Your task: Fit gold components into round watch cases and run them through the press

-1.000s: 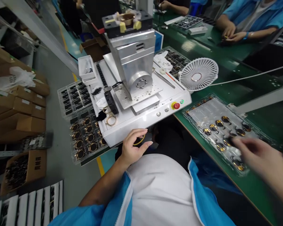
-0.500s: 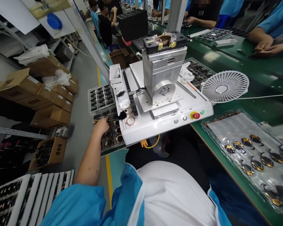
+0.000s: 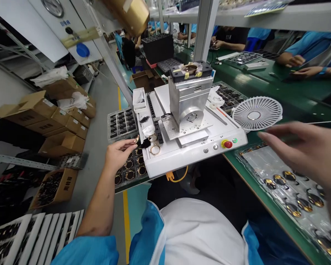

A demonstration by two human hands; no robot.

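My left hand (image 3: 120, 154) pinches a small gold-rimmed ring part (image 3: 137, 139) between thumb and fingertips, raised over a tray of gold-rimmed parts (image 3: 130, 174). Just right of it, two gold rings (image 3: 155, 149) lie on the white machine base (image 3: 182, 156) beside a black piece. At the right edge my right hand (image 3: 298, 147), blurred, hangs above the clear tray of round parts with black tails (image 3: 303, 202); its fingers are apart and nothing shows in them. A metal block (image 3: 189, 103) on the base carries a black fixture (image 3: 190, 70) holding a gold ring.
A white round fan (image 3: 256, 113) stands behind my right hand. The base's front bears a red button (image 3: 227, 144). A gold cylinder (image 3: 134, 16) hangs at the top. Cardboard boxes (image 3: 41, 114) are on the left. Other people's hands work across the green table (image 3: 278, 82).
My left hand has lifted from the tray with a gold-rimmed part. My right hand has come into view at the right. The view has tilted up, showing the gold cylinder and shelf.
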